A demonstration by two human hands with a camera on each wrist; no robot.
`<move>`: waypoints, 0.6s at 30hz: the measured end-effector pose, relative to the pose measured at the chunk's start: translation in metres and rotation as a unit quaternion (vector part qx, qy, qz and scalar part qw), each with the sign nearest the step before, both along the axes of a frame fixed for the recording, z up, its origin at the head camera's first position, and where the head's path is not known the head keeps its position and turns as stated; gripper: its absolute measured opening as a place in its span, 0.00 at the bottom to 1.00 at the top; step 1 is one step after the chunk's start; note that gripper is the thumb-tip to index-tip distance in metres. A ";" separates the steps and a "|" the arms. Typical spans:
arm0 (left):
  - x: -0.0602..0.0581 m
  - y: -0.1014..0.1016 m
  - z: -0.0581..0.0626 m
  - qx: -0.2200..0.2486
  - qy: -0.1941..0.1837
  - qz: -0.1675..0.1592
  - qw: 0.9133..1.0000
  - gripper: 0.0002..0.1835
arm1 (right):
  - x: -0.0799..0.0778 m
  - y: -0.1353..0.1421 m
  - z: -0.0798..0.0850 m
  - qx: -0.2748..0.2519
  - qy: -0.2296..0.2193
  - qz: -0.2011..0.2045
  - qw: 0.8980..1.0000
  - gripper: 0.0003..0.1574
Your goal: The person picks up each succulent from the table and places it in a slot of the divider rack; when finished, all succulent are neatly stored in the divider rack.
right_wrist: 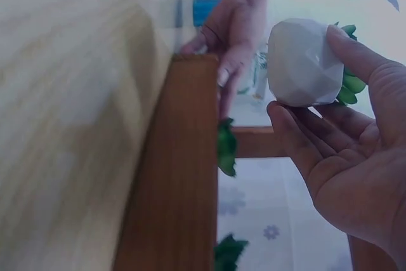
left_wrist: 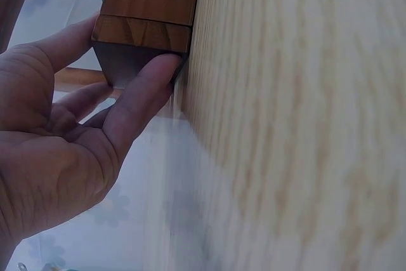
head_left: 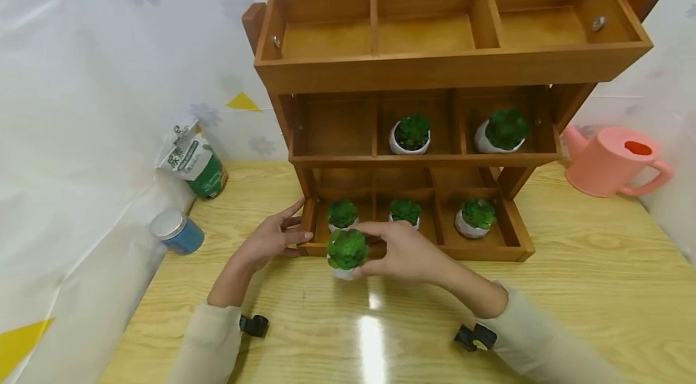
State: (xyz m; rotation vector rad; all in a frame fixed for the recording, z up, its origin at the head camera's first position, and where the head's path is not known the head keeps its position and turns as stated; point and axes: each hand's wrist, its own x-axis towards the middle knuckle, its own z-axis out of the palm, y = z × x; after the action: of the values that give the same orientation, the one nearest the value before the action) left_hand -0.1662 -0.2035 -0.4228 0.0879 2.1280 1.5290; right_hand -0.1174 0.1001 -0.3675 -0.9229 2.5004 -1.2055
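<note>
My right hand (head_left: pixel 410 254) pinches a small potted succulent (head_left: pixel 347 250) between thumb and fingers, just in front of the shelf's bottom tier. Its white faceted pot (right_wrist: pixel 303 65) shows clearly in the right wrist view, raised beside the shelf's front board (right_wrist: pixel 174 169). With my left hand (head_left: pixel 266 240) I grip the left front corner of the wooden shelf (head_left: pixel 451 73). Thumb and fingers lie around that corner (left_wrist: pixel 144 33) in the left wrist view. Behind the held plant, the bottom tier bears succulents at left (head_left: pixel 342 214), middle (head_left: pixel 405 211) and right (head_left: pixel 475 218).
Two more succulents, one central (head_left: pixel 411 133) and one at right (head_left: pixel 502 130), sit in the middle tier. A pink watering can (head_left: pixel 603 160) stands right of the shelf. A green and white bag (head_left: pixel 196 160) and a blue jar (head_left: pixel 178 232) are at left.
</note>
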 end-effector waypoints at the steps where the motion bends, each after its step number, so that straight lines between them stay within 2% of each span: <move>1: 0.000 -0.001 0.000 0.000 0.000 -0.001 1.000 0.45 | 0.000 0.002 0.002 -0.002 0.008 0.000 1.000 0.39; 9: 0.001 -0.002 0.000 0.004 -0.001 -0.002 1.000 0.46 | -0.005 0.017 0.019 -0.023 0.028 0.004 0.999 0.38; 18: 0.001 -0.001 0.001 0.006 -0.001 -0.007 1.000 0.46 | -0.010 0.026 0.040 -0.030 0.035 -0.013 0.999 0.37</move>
State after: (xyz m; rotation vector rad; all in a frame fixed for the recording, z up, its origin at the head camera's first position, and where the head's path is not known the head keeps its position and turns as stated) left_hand -0.1649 -0.2045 -0.4214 0.1045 2.1134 1.5326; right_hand -0.1272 0.1260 -0.3279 -0.9663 2.5494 -1.2837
